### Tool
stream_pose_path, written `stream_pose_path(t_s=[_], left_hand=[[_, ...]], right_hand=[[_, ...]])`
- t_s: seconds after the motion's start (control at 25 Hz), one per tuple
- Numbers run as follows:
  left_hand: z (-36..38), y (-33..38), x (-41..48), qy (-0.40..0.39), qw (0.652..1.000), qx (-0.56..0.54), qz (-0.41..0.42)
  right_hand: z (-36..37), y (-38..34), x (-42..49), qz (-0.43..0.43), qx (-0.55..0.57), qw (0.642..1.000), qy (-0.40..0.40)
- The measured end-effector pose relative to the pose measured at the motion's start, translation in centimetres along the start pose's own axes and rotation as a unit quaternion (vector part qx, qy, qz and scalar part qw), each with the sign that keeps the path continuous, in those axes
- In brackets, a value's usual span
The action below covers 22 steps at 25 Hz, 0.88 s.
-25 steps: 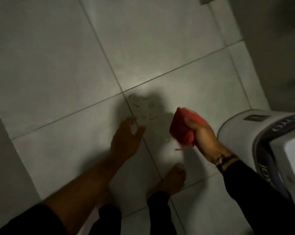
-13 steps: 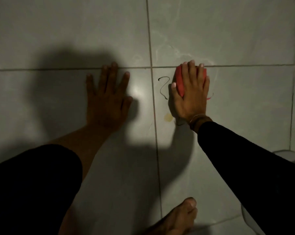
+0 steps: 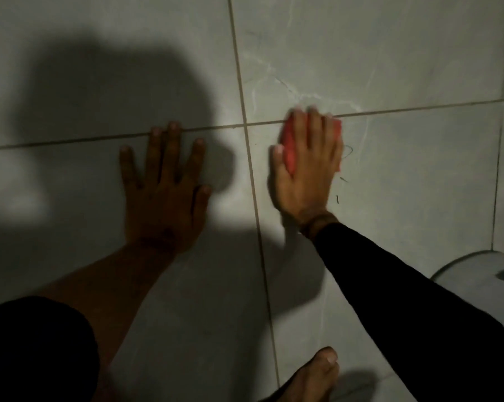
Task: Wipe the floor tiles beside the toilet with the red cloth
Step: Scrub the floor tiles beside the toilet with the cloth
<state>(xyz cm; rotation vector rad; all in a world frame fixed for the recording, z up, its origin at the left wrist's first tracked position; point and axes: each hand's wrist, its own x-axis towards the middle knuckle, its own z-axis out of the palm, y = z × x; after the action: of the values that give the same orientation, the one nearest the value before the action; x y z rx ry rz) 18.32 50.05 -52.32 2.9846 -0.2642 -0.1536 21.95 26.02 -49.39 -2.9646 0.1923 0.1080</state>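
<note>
The right hand (image 3: 305,166) lies palm down on the red cloth (image 3: 289,143), its grip flat: fingers stretched out together over the cloth and pressing it to the floor, not curled round it. Most of the cloth is hidden under the palm and fingers; only a strip shows between thumb and forefinger and a corner past the little finger. The fingertips and the cloth's far edge are blurred, so its shape is hard to make out. It sits at the grout line (image 3: 418,107) that runs across the floor tiles (image 3: 389,53), just right of the crossing with the long grout line.

A few dark curled strands (image 3: 347,150) lie on the tile just right of that hand; what they are cannot be told. A dark band at the wrist is partly covered by the black sleeve (image 3: 404,285).

The left hand (image 3: 165,184) rests flat on the neighbouring tile, fingers spread, holding nothing, dim in a broad shadow (image 3: 114,82).

A bare foot (image 3: 314,375) is cut off at the bottom edge. The toilet (image 3: 476,274) shows only as a pale curved corner at the right edge.
</note>
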Motion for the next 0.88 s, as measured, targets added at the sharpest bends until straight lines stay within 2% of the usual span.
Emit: stream_pose_path(t_s=[0.04,0.08,0.16,0.2,0.28,0.32,0.4,0.44,0.56,0.64,0.68,0.72,0.8,0.88], left_hand=[[0.0,0.0,0.0,-0.003,1.0,-0.001,0.001],[-0.1,0.0,0.0,-0.005,1.0,-0.003,-0.001],[-0.3,0.0,-0.2,-0.005,1.0,-0.01,-0.005],[-0.3,0.0,-0.3,-0.003,1.0,-0.012,-0.006],[0.1,-0.1,-0.2,0.004,1.0,-0.006,-0.004],[0.4,-0.1,-0.1,0.005,1.0,-0.002,-0.003],[0.7,-0.3,-0.1,0.006,1.0,-0.001,-0.001],[0.8,-0.4,-0.1,0.006,1.0,0.0,-0.001],[1.0,-0.6,-0.4,0.006,1.0,0.001,-0.007],[1.0,-0.5,-0.4,0.012,1.0,-0.004,-0.004],[1.1,-0.4,-0.3,0.013,1.0,0.003,-0.001],[1.1,-0.5,-0.1,0.009,1.0,0.008,0.001],[0.7,-0.4,-0.1,0.008,1.0,-0.001,0.0],[0.2,-0.2,-0.2,0.005,1.0,-0.003,-0.006]], right_hand=[[0.8,-1.6,-0.4,-0.035,0.005,0.999,0.019],[1.7,-2.5,-3.5,-0.077,0.008,0.997,0.003],[0.3,-2.0,-13.9,-0.104,0.009,0.989,-0.104],[-0.9,0.4,-16.5,-0.083,-0.001,0.988,-0.129],[-1.6,4.8,-13.8,0.031,0.0,0.993,-0.114],[-1.3,5.9,-9.6,0.097,0.004,0.993,-0.068],[-0.7,4.8,-2.6,0.108,0.023,0.994,0.014],[-0.2,4.3,-2.1,0.089,0.02,0.996,0.024],[-1.4,5.1,-9.0,0.047,0.052,0.996,-0.058],[-2.8,8.0,-6.1,0.115,0.056,0.991,-0.026],[-2.5,8.4,-2.0,0.158,0.041,0.987,0.01],[-2.1,7.0,2.3,0.162,0.029,0.986,0.035],[-1.4,2.8,5.9,0.075,0.02,0.996,0.046],[-0.5,0.3,1.0,-0.012,0.029,0.999,0.006]])
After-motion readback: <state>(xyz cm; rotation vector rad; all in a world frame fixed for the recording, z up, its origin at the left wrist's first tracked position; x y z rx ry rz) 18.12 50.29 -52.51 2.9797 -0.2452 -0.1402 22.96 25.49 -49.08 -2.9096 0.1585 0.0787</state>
